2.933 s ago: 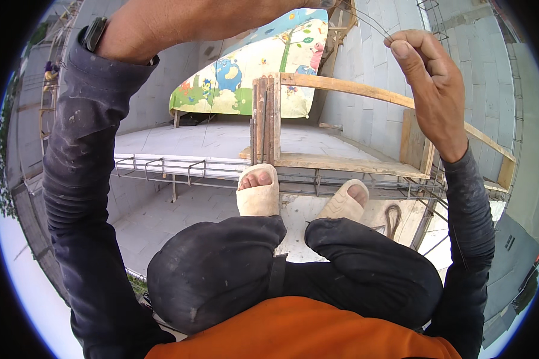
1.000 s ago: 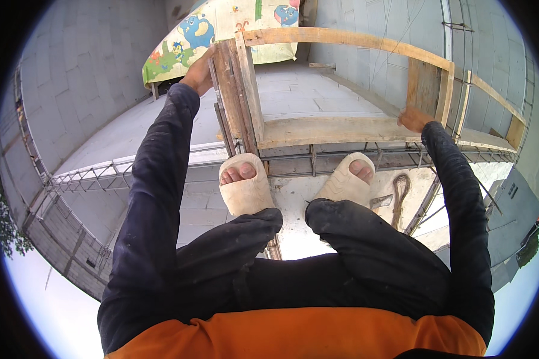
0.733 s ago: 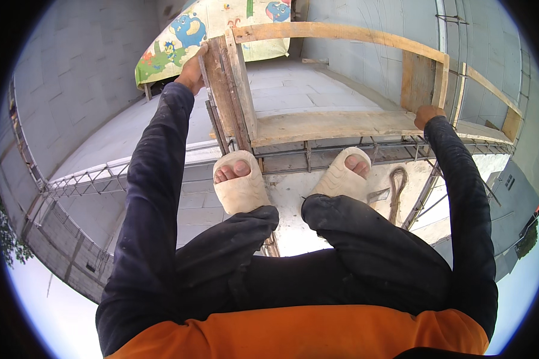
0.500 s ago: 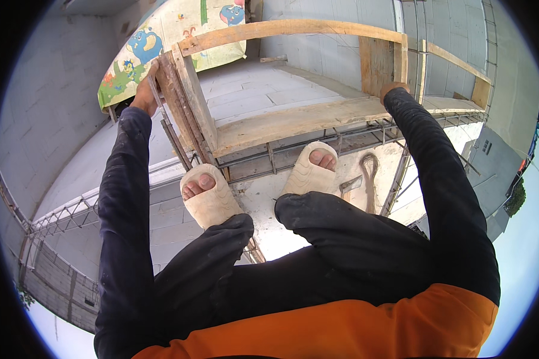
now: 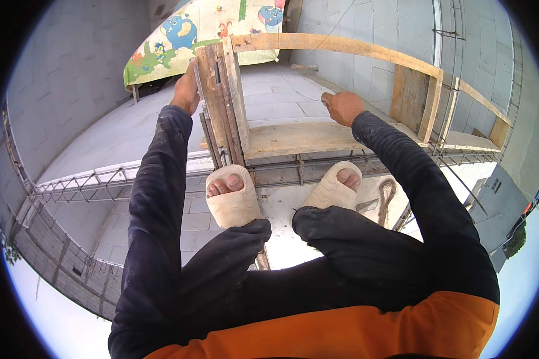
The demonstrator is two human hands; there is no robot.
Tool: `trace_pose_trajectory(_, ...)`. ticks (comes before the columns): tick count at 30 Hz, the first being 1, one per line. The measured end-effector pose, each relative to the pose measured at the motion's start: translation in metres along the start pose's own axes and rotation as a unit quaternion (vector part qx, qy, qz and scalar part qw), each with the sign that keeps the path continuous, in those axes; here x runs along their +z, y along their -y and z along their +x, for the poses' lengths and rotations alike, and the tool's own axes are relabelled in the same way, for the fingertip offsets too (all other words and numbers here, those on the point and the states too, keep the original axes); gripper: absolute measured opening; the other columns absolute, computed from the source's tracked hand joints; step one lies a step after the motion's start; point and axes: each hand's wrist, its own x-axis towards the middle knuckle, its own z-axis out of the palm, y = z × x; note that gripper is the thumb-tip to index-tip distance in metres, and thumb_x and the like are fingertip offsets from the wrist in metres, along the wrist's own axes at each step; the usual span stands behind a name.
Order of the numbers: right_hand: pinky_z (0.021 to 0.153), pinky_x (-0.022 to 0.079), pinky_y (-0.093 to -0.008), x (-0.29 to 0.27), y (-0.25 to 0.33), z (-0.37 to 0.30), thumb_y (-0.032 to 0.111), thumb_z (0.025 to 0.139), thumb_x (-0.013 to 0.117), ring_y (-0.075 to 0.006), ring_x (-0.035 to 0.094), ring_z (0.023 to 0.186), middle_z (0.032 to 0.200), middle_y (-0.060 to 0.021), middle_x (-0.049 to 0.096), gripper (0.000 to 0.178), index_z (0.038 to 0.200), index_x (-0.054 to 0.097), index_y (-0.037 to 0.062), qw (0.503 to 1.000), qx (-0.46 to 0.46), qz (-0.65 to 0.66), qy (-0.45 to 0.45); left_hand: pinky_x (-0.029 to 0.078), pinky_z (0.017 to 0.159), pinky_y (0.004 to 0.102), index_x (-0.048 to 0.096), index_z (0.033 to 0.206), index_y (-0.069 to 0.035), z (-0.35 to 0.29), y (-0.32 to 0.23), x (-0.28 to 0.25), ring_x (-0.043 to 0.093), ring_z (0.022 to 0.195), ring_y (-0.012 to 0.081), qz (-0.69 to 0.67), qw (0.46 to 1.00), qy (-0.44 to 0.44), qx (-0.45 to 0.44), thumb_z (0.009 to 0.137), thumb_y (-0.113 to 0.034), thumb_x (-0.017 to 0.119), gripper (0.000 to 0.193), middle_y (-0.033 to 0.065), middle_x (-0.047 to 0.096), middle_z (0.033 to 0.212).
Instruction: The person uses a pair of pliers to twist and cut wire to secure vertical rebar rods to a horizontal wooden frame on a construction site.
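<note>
My left hand [image 5: 187, 91] grips the outer edge of an upright wooden board [image 5: 211, 90] at the left end of a timber frame; its fingers are partly hidden. Rebar rods [image 5: 209, 134] stand beside that board. My right hand [image 5: 344, 108] is closed in a pinch above the frame's lower plank [image 5: 305, 139]. A thin wire [image 5: 302, 93] curves toward its fingertips and appears held there. The frame's long top rail [image 5: 335, 50] runs beyond both hands.
My feet in pale slippers [image 5: 233, 200] rest on a narrow ledge beside a rebar cage [image 5: 302, 170]. A hatchet-like tool [image 5: 387, 200] lies right of them. A cartoon-printed sheet [image 5: 179, 36] hangs at the far left. Drops to lower levels show on both sides.
My right hand has left the frame's right upright and moved left, now pinching near the thin wire. My left hand stays on the board. The whole view has shifted slightly.
</note>
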Motion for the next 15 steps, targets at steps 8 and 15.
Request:
trace_pose_trajectory(8, 0.093, 0.059, -0.0427, 0.027, -0.079, 0.000, 0.020, 0.096, 0.062, -0.0310, 0.076, 0.113, 0.121, -0.0168, 0.079, 0.029, 0.113, 0.081, 0.0065, 0.954, 0.156, -0.155, 0.203, 0.042, 0.107, 0.0528, 0.063, 0.137, -0.007, -0.006, 0.022, -0.007, 0.060, 0.117, 0.0236, 0.013, 0.999, -0.013, -0.031, 0.109, -0.055, 0.050, 0.057, 0.0047, 0.067, 0.133)
trace_pose_trajectory(15, 0.090, 0.058, -0.0511, -0.036, 0.038, 0.089, 0.017, 0.091, 0.062, -0.0395, 0.074, 0.104, 0.107, -0.0226, 0.077, 0.025, 0.103, 0.079, 0.0044, 0.997, -0.001, 0.070, -0.012, 0.043, 0.108, 0.0505, 0.059, 0.143, -0.002, -0.008, 0.033, -0.005, 0.060, 0.124, 0.0288, -0.026, 0.996, -0.057, -0.066, 0.111, -0.050, 0.046, 0.058, 0.0096, 0.064, 0.141)
